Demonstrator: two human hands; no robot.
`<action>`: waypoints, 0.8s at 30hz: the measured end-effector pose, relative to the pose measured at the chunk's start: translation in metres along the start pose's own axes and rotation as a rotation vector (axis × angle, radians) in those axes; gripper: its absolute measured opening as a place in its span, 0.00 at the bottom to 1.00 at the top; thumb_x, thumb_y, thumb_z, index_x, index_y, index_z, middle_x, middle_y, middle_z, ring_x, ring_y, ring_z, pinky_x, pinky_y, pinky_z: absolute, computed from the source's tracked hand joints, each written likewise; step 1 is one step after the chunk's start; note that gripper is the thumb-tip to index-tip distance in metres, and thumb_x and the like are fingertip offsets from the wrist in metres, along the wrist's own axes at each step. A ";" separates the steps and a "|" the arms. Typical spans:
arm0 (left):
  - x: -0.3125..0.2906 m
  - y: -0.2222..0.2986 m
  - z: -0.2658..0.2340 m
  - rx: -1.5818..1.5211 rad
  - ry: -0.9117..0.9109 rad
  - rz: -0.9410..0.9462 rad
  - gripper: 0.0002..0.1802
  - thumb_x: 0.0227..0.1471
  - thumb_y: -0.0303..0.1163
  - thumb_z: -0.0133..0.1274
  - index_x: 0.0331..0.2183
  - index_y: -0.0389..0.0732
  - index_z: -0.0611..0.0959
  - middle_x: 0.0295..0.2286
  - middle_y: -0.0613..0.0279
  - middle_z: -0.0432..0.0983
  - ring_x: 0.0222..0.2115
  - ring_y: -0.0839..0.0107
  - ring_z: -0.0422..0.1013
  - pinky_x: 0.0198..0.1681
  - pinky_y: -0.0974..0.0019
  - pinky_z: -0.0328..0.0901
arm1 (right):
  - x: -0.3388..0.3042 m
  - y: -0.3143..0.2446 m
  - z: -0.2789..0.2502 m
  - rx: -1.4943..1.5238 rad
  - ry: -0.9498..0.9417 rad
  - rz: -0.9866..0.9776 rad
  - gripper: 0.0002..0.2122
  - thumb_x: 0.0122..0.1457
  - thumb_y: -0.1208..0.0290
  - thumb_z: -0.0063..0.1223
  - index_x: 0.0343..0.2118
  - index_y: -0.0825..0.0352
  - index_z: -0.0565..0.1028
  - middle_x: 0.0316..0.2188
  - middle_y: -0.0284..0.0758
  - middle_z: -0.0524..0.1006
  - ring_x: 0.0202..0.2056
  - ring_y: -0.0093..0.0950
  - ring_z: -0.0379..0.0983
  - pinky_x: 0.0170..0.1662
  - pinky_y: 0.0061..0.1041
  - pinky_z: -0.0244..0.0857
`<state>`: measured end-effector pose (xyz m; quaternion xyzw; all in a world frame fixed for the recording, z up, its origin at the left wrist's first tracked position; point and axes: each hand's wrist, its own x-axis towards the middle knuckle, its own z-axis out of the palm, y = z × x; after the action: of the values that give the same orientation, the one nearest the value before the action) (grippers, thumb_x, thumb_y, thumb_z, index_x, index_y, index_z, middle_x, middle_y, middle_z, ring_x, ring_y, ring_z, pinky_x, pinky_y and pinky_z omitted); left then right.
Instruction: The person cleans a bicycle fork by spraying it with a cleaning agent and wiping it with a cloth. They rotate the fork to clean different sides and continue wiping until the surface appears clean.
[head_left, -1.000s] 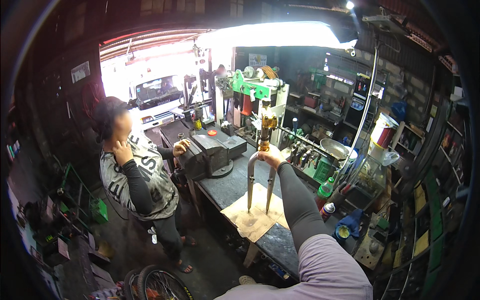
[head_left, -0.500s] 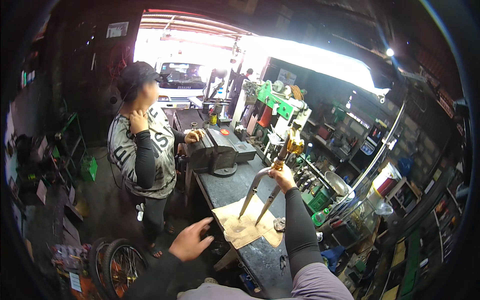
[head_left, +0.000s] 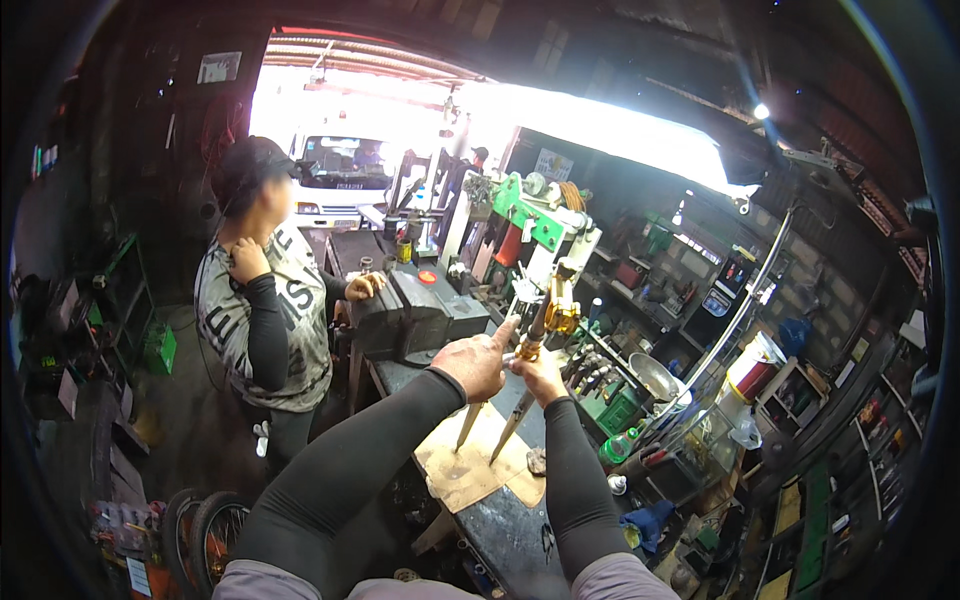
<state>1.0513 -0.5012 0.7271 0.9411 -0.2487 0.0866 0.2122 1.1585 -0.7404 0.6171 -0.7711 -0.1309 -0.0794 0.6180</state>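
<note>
A bicycle fork [head_left: 512, 422] stands tilted, its two tapered legs pointing down onto a sheet of cardboard [head_left: 470, 485] on the workbench. Gold-coloured fittings [head_left: 563, 308] sit at its upper end. My right hand [head_left: 541, 374] is closed round the fork just below a gold ring at the crown. Beside it, my left hand [head_left: 474, 366] stretches its index finger up along the fork, pointing toward the upper tube; its other fingers are curled and partly hidden. Whether the left hand touches the fork I cannot tell.
A large dark bench vise [head_left: 420, 318] is mounted farther up the workbench [head_left: 495, 545]. Across from me on the left stands a person [head_left: 265, 310], one hand resting on the vise. A green machine [head_left: 530, 212] rises behind the bench. Bicycle wheels [head_left: 205, 540] lean at lower left.
My left hand has come up from beside the bench to the fork, index finger extended. My right hand keeps its grip. The whole view has shifted slightly.
</note>
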 end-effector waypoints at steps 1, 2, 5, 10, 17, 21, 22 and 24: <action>0.007 0.000 -0.001 0.009 0.024 0.022 0.52 0.62 0.37 0.59 0.78 0.43 0.52 0.49 0.34 0.83 0.51 0.41 0.81 0.56 0.45 0.74 | -0.002 -0.002 0.002 -0.013 0.025 -0.008 0.13 0.57 0.83 0.60 0.44 0.66 0.76 0.35 0.28 0.78 0.37 0.24 0.76 0.44 0.27 0.72; 0.008 0.003 -0.003 0.013 0.040 0.043 0.52 0.62 0.37 0.59 0.78 0.44 0.51 0.49 0.34 0.83 0.51 0.41 0.81 0.56 0.45 0.74 | -0.005 -0.005 -0.001 -0.006 0.011 0.001 0.13 0.57 0.83 0.60 0.44 0.66 0.76 0.35 0.29 0.78 0.37 0.24 0.76 0.44 0.27 0.72; 0.017 0.012 -0.011 0.021 -0.010 0.055 0.51 0.63 0.37 0.59 0.78 0.44 0.52 0.48 0.35 0.84 0.49 0.42 0.82 0.54 0.45 0.75 | -0.006 -0.017 -0.003 0.012 -0.043 0.015 0.12 0.57 0.82 0.59 0.44 0.67 0.76 0.35 0.31 0.80 0.38 0.26 0.78 0.46 0.28 0.73; 0.030 0.015 0.010 0.084 -0.044 0.121 0.50 0.61 0.36 0.59 0.77 0.43 0.54 0.47 0.37 0.85 0.49 0.44 0.83 0.54 0.46 0.76 | -0.001 -0.006 -0.006 0.015 -0.001 0.012 0.16 0.57 0.81 0.62 0.49 0.67 0.77 0.41 0.29 0.80 0.44 0.25 0.77 0.51 0.28 0.72; 0.046 0.021 -0.011 0.006 0.123 -0.010 0.62 0.58 0.40 0.64 0.78 0.41 0.42 0.48 0.33 0.84 0.48 0.40 0.83 0.54 0.45 0.76 | 0.004 -0.005 -0.003 0.109 -0.034 -0.005 0.15 0.57 0.81 0.58 0.49 0.67 0.78 0.38 0.27 0.80 0.41 0.23 0.77 0.48 0.25 0.70; 0.053 0.016 -0.005 -0.055 0.068 0.055 0.61 0.59 0.39 0.61 0.79 0.43 0.41 0.49 0.32 0.83 0.49 0.38 0.82 0.55 0.44 0.75 | -0.006 -0.028 0.008 0.039 -0.023 -0.043 0.14 0.64 0.79 0.60 0.52 0.68 0.81 0.47 0.31 0.85 0.47 0.23 0.80 0.54 0.26 0.71; 0.054 0.016 -0.005 -0.049 0.025 0.069 0.60 0.59 0.39 0.61 0.79 0.44 0.41 0.49 0.32 0.83 0.50 0.38 0.82 0.56 0.43 0.75 | -0.006 -0.031 0.013 0.005 -0.013 -0.067 0.14 0.66 0.78 0.61 0.53 0.68 0.81 0.48 0.32 0.85 0.49 0.23 0.80 0.55 0.26 0.71; 0.054 0.030 -0.001 -0.100 0.069 0.016 0.59 0.60 0.38 0.60 0.79 0.46 0.42 0.50 0.34 0.83 0.51 0.39 0.81 0.57 0.44 0.74 | -0.004 -0.018 0.000 -0.027 -0.014 -0.108 0.12 0.70 0.75 0.60 0.54 0.68 0.81 0.49 0.32 0.85 0.49 0.24 0.79 0.57 0.28 0.71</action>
<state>1.0823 -0.5478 0.7528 0.9238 -0.2525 0.1083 0.2666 1.1498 -0.7368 0.6323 -0.7717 -0.1756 -0.1091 0.6014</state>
